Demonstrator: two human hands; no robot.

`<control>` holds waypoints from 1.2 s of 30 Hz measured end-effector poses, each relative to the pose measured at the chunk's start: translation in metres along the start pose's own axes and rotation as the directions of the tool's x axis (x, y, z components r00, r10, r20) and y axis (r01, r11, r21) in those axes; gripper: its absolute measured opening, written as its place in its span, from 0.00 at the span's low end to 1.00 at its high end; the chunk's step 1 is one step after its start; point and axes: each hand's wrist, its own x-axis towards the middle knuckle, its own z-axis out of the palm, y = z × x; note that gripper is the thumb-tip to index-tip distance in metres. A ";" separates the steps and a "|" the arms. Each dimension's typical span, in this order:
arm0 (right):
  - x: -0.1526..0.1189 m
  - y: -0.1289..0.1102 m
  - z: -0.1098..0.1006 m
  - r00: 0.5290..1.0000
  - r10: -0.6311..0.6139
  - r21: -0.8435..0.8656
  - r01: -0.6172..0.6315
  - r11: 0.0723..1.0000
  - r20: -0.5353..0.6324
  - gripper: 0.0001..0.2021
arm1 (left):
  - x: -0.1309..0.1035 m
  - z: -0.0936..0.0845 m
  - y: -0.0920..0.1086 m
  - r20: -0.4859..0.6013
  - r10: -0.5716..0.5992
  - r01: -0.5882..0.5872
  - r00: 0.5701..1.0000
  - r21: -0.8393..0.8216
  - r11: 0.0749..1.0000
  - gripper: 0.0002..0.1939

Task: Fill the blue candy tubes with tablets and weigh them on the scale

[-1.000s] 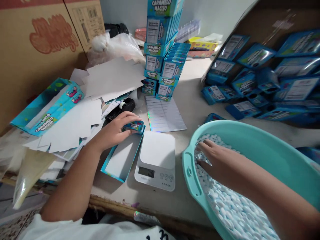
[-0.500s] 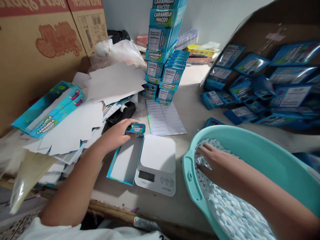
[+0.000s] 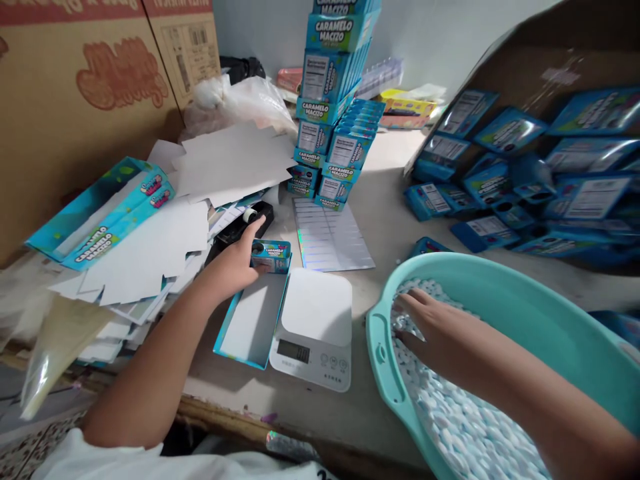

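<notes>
A small blue candy box (image 3: 271, 256) stands at the far end of a shallow open display tray (image 3: 250, 327) with a white inside. My left hand (image 3: 234, 267) is beside it, open, with the index finger stretched forward and the thumb close to the box's lower edge. To the right of the tray lies a white kitchen scale (image 3: 317, 307) with a bare platform. My right hand (image 3: 423, 317) reaches into a turquoise basin (image 3: 500, 287), thumb and forefinger apart among white and pale-blue candies (image 3: 465, 420). Its other fingers are hidden.
Stacked blue candy boxes (image 3: 333, 113) rise at the back. A large carton (image 3: 555, 73) of blue boxes lies at right. White flat card sheets (image 3: 230, 163), another display tray (image 3: 100, 213) and a black tape dispenser (image 3: 245, 223) crowd the left. A lined sheet (image 3: 333, 233) lies behind the scale.
My left hand's fingers have come off the top of the small box, and the index finger now stretches forward. The box sits slightly lower in the tray. My right hand stays among the candies.
</notes>
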 end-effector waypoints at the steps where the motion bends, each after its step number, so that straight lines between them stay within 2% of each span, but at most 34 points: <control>1: 0.000 0.000 0.001 1.000 0.001 -0.005 -0.001 1.000 0.000 0.11 | 0.000 -0.001 0.000 0.014 0.003 -0.003 1.000 0.003 1.000 0.49; 9: 0.002 0.003 0.004 0.999 -0.024 -0.017 0.023 1.000 -0.033 0.11 | -0.003 -0.008 0.002 0.045 0.054 -0.057 0.998 0.084 0.995 0.46; 16: 0.000 0.000 0.000 0.998 -0.036 -0.023 0.034 0.999 -0.051 0.11 | -0.001 -0.003 0.000 -0.006 -0.031 0.031 1.000 0.152 0.988 0.49; 19: 0.002 0.006 0.008 0.993 -0.059 -0.012 0.058 0.998 -0.101 0.11 | 0.000 -0.003 -0.004 -0.009 -0.007 0.008 1.000 0.117 0.993 0.49; 23: 0.005 0.013 0.016 0.982 -0.102 0.006 0.104 0.995 -0.160 0.11 | -0.001 -0.009 -0.006 0.070 0.007 -0.013 0.998 0.082 0.997 0.50; 28: 0.003 0.006 0.007 0.994 -0.069 -0.011 0.069 0.998 -0.090 0.11 | -0.005 -0.015 -0.008 0.110 -0.006 -0.003 0.994 0.081 0.997 0.49; 33: 0.002 0.002 0.002 0.997 -0.052 -0.030 0.051 0.998 -0.062 0.11 | -0.002 -0.010 -0.017 0.125 0.107 -0.098 0.986 -0.075 0.992 0.46; 36: 0.003 0.005 0.006 0.995 -0.060 -0.027 0.058 0.998 -0.074 0.12 | 0.002 -0.007 -0.022 0.147 0.159 -0.135 0.976 -0.162 0.978 0.39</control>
